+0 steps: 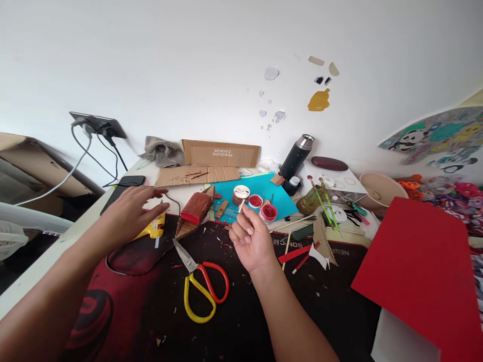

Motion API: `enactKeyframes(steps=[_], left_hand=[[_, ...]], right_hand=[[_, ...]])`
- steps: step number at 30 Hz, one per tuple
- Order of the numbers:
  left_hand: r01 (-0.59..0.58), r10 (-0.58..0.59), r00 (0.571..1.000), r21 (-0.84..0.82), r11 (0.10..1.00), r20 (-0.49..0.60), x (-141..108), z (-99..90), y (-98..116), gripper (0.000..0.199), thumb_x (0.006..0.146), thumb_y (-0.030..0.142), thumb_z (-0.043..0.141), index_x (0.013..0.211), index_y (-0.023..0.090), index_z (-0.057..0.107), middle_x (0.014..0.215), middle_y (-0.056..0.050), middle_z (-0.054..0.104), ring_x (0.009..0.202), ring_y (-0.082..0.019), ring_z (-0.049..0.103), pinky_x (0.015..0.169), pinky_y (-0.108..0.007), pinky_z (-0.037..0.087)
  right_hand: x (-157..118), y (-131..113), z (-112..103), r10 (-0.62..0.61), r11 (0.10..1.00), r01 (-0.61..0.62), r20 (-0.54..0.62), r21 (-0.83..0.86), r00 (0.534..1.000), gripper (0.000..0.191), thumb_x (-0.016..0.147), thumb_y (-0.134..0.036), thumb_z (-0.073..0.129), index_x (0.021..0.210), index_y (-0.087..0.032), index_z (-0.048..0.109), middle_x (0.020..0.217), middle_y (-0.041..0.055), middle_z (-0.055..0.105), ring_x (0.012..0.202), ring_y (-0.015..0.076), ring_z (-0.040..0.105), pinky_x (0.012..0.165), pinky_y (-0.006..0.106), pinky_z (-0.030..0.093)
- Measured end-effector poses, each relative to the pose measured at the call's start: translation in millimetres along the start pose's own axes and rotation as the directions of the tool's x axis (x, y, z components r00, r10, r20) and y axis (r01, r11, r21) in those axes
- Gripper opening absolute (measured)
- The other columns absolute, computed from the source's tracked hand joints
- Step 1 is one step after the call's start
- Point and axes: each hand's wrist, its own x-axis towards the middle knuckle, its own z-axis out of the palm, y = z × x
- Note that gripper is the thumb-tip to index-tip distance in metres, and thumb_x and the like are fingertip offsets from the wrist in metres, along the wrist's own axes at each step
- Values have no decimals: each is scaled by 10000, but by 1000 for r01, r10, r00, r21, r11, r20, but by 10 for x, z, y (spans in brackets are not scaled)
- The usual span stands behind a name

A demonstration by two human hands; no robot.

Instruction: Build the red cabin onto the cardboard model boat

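My left hand [130, 213] hovers over the yellow glue gun [155, 226], its fingers spread and holding nothing. My right hand [251, 236] pinches a small pale stick [242, 205] between thumb and forefinger, in front of the paint jars. A brown-red painted roll [196, 207] rests on a piece of cardboard between my hands. Scissors [199, 281] with one yellow and one red handle lie on the dark mat. Red paint pots [268, 213] and a white-topped jar [241, 193] stand on a blue sheet [281, 196].
Cardboard pieces [221, 153] lean at the wall, with a black flask [297, 156] to their right. Brushes stand in a green-brown jar [313, 201]. A red sheet [418, 271] rises at the right. A phone [123, 191] and cable lie at the left.
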Motion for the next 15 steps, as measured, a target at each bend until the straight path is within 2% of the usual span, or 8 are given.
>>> enactKeyframes(steps=[2,5,7,8,10,12,14,15], left_hand=[[-98,97,995,-34,995,-28,93,40,223,622,1037,645,481,1352,149,684,1376,-198,741,1347,-396,605,1231,-586,386],[-334,335,942,-121,935,-5,133,154,480,750,970,702,632,1550,228,590,1552,-162,653,1461,-412,534,1235,-564,407],[-414,420,908,-155,897,9,142,245,583,794,949,671,700,1600,243,549,1524,-159,674,1428,-415,548,1196,-551,449],[-418,424,906,-152,896,9,153,287,617,761,962,636,700,1591,233,558,1445,-160,715,1370,-406,578,1160,-546,475],[-397,404,914,-136,908,30,191,346,667,571,1004,529,658,1483,217,651,1279,-150,773,1232,-379,636,1081,-522,514],[-377,389,919,-144,915,64,229,352,699,337,1022,415,588,1242,232,766,1188,-131,797,1114,-344,677,1014,-480,534],[-352,373,923,-190,916,92,233,303,679,283,1022,370,535,1026,255,794,1093,-101,812,990,-302,711,922,-414,554],[-321,346,934,-219,922,88,211,261,627,300,1028,384,523,982,266,795,1010,-80,810,916,-280,720,856,-376,561]], right_hand=[[-26,13,51,-8,1000,8,9,-6,1000,466,838,-299,872,674,-221,444,457,-146,340,413,48,166,437,221,248],[-92,35,182,2,1000,-1,56,-18,998,450,849,-325,869,682,-223,464,458,-147,337,406,50,179,443,227,248],[-149,39,285,20,1000,-17,105,-25,994,463,863,-335,862,675,-228,453,458,-145,336,400,52,191,446,230,247],[-179,34,332,25,999,-22,124,-27,992,480,869,-335,859,664,-228,438,456,-144,334,399,51,193,447,230,247],[-240,6,400,23,1000,-19,152,-24,988,485,871,-330,858,659,-227,434,455,-143,334,396,49,190,446,229,244],[-294,-44,428,9,1000,-6,160,-20,987,454,871,-322,860,676,-225,461,458,-145,337,397,49,179,445,227,240],[-338,-103,419,-9,1000,13,149,-23,989,414,876,-319,859,706,-226,494,461,-147,333,401,54,167,444,226,236],[-354,-135,402,-19,999,22,139,-27,990,404,882,-321,857,717,-227,500,462,-148,326,404,56,162,444,225,236]])
